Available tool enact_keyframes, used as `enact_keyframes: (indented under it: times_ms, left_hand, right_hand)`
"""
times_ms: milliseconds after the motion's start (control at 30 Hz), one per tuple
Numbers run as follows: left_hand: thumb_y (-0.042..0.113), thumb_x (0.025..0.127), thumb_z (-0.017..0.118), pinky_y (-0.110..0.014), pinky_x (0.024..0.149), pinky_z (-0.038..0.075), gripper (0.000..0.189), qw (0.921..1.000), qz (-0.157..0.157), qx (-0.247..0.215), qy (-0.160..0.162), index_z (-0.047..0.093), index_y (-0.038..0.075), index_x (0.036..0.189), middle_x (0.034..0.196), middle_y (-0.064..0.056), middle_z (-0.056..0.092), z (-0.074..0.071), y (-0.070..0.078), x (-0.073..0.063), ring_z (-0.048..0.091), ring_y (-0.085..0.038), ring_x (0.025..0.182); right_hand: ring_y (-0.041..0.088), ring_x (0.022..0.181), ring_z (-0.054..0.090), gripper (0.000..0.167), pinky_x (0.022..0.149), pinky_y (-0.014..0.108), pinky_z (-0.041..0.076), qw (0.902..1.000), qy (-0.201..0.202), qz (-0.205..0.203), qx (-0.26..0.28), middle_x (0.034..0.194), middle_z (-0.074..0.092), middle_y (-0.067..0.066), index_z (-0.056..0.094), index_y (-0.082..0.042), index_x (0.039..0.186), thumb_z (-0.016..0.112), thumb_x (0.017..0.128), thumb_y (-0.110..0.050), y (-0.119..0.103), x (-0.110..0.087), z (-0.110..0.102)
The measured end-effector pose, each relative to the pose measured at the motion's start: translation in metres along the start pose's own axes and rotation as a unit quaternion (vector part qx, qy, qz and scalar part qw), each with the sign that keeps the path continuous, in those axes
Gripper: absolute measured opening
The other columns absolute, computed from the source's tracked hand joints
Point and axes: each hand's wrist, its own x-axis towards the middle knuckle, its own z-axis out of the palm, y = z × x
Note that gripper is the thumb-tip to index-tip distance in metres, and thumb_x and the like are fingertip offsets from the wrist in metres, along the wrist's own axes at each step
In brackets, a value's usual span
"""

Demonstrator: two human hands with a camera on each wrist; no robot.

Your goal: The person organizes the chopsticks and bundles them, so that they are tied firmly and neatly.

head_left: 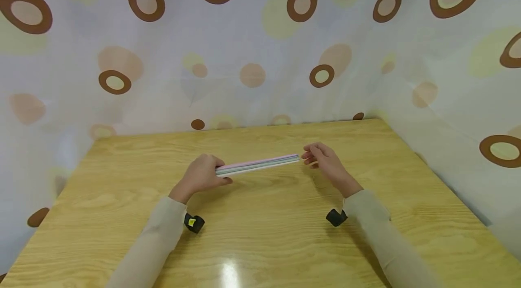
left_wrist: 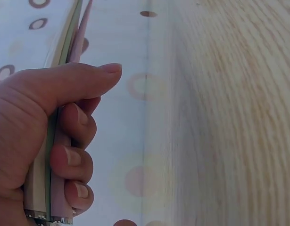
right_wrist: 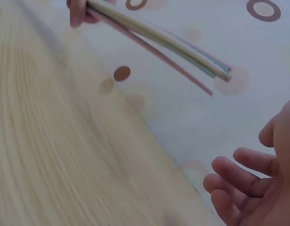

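My left hand grips one end of a bundle of long, thin pastel sticks, coloured pink, green, white and bluish. It holds them raised over the table, slanting up to the right. In the left wrist view the fingers wrap round the sticks, and shiny bits show at their near ends. Toward the free end, the right wrist view has the sticks fanning slightly apart. My right hand is just beyond that end, fingers loosely bent and holding nothing.
The wooden table stretches beneath both hands. On it, below the right hand, lies a thin ring like a rubber band. A patterned curtain with brown circles hangs behind the table and along its right side.
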Motion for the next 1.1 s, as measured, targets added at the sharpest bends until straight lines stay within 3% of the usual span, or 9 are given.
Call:
enact_keyframes:
  times_ms: [100, 200, 300, 467, 633, 767, 967, 1100]
  left_hand:
    - [0.027, 0.075, 0.082, -0.025, 0.056, 0.038, 0.021, 0.9999, 0.002, -0.016, -0.005, 0.071, 0.01, 0.076, 0.065, 0.003, 0.062, 0.001, -0.004, 0.001, 0.045, -0.01, 0.056]
    - [0.026, 0.074, 0.083, -0.026, 0.057, 0.038, 0.021, 0.9994, 0.001, -0.035, -0.005, 0.07, 0.009, 0.078, 0.068, 0.003, 0.062, 0.002, -0.006, 0.001, 0.046, -0.011, 0.059]
    - [0.025, 0.074, 0.083, -0.026, 0.059, 0.039, 0.022, 0.9988, 0.001, -0.048, -0.003, 0.069, 0.009, 0.079, 0.069, 0.002, 0.062, 0.001, -0.006, 0.002, 0.047, -0.011, 0.061]
    - [0.023, 0.075, 0.083, -0.026, 0.058, 0.039, 0.02, 0.9977, 0.007, -0.067, -0.006, 0.069, 0.009, 0.078, 0.068, 0.002, 0.06, 0.001, -0.004, 0.003, 0.047, -0.011, 0.061]
    - [0.022, 0.076, 0.081, -0.026, 0.058, 0.04, 0.018, 0.997, 0.01, -0.076, -0.009, 0.07, 0.008, 0.08, 0.069, 0.001, 0.062, 0.001, -0.003, 0.003, 0.047, -0.011, 0.061]
    - [0.02, 0.076, 0.081, -0.026, 0.058, 0.04, 0.017, 0.9973, 0.006, -0.073, -0.008, 0.071, 0.007, 0.08, 0.068, 0.001, 0.063, 0.0, -0.001, 0.003, 0.047, -0.011, 0.059]
    - [0.019, 0.076, 0.081, -0.026, 0.058, 0.039, 0.017, 0.9982, 0.004, -0.06, -0.007, 0.071, 0.007, 0.08, 0.068, 0.001, 0.063, -0.001, -0.002, 0.003, 0.047, -0.011, 0.059]
    - [0.02, 0.077, 0.08, -0.026, 0.057, 0.038, 0.016, 0.9987, 0.006, -0.051, -0.009, 0.07, 0.007, 0.08, 0.067, 0.002, 0.06, -0.002, -0.003, 0.002, 0.045, -0.011, 0.058]
  right_hand:
    - [0.032, 0.1, 0.058, 0.04, 0.081, 0.039, 0.047, 0.9957, 0.023, 0.011, -0.089, 0.113, 0.058, 0.022, 0.049, 0.005, 0.125, 0.036, 0.106, -0.028, 0.012, -0.009, -0.019]
    - [0.032, 0.096, 0.059, 0.033, 0.077, 0.038, 0.048, 0.9827, 0.025, 0.002, -0.183, 0.11, 0.06, 0.02, 0.053, 0.004, 0.12, 0.044, 0.103, -0.023, 0.022, -0.018, -0.033]
    - [0.029, 0.091, 0.059, 0.03, 0.078, 0.042, 0.049, 0.9706, 0.012, -0.016, -0.24, 0.106, 0.061, 0.02, 0.057, 0.006, 0.116, 0.052, 0.1, -0.019, 0.03, -0.023, -0.04]
    - [0.03, 0.089, 0.059, 0.033, 0.08, 0.046, 0.049, 0.9622, -0.021, -0.023, -0.271, 0.102, 0.06, 0.022, 0.058, 0.01, 0.113, 0.06, 0.095, -0.018, 0.041, -0.028, -0.043]
    - [0.027, 0.086, 0.057, 0.029, 0.078, 0.044, 0.048, 0.954, -0.015, -0.039, -0.297, 0.096, 0.06, 0.02, 0.06, 0.01, 0.109, 0.063, 0.09, -0.013, 0.048, -0.028, -0.043]
    - [0.023, 0.078, 0.055, 0.02, 0.072, 0.039, 0.047, 0.9443, -0.012, -0.013, -0.328, 0.088, 0.06, 0.014, 0.06, 0.006, 0.101, 0.061, 0.09, -0.01, 0.046, -0.027, -0.041]
    - [0.03, 0.077, 0.061, 0.024, 0.074, 0.045, 0.05, 0.9287, 0.013, 0.029, -0.37, 0.089, 0.063, 0.022, 0.055, 0.011, 0.1, 0.057, 0.092, -0.012, 0.04, -0.025, -0.04]
    - [0.028, 0.074, 0.062, 0.02, 0.073, 0.045, 0.051, 0.919, 0.021, 0.035, -0.392, 0.086, 0.066, 0.019, 0.061, 0.008, 0.093, 0.055, 0.092, -0.011, 0.041, -0.022, -0.04]
